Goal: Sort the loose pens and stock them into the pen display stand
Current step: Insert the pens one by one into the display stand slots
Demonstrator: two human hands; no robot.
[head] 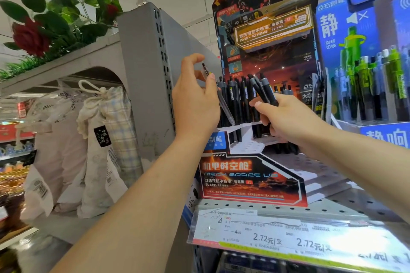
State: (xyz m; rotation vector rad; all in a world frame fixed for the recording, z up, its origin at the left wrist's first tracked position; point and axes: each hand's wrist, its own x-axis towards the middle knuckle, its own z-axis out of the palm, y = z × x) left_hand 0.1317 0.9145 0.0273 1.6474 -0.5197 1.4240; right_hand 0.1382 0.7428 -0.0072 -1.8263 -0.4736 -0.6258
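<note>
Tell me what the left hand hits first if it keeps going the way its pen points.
Probably the black pens already standing in the stand: the left hand holds a clear pen slanting down toward them. Depth is unclear.

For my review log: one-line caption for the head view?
Left hand holds one clear pen, right hand grips several black pens at the display stand.

Two hands, one clear pen (218, 95), about three black pens (263, 91) gripped, two display stands, three cloth bags.
</note>
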